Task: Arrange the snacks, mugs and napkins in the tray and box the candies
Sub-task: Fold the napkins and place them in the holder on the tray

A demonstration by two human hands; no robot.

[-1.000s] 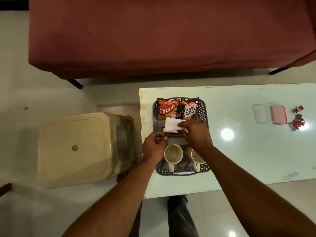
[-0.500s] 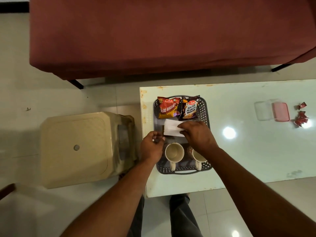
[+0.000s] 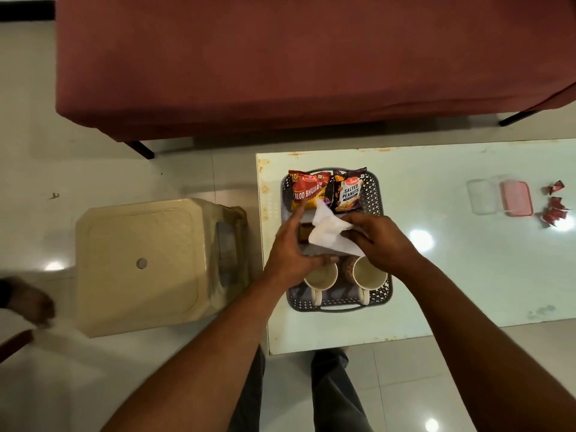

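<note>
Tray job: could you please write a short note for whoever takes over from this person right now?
Right hand: pinching a white napkin over the middle of the tray.
Left hand: open, fingers spread beside the napkin, holding nothing.
In the tray: two snack packs at the far end, two mugs at the near end.
Done: snacks and mugs placed.
Left: lay the napkin down; the candies lie loose on the table by the open box and its pink lid; box them.

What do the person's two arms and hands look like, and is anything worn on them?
The left hand and the right hand are bare: no gloves, rings, watch or bracelet can be seen. Both forearms are uncovered up to the picture's edge, with no sleeves in view.
</note>
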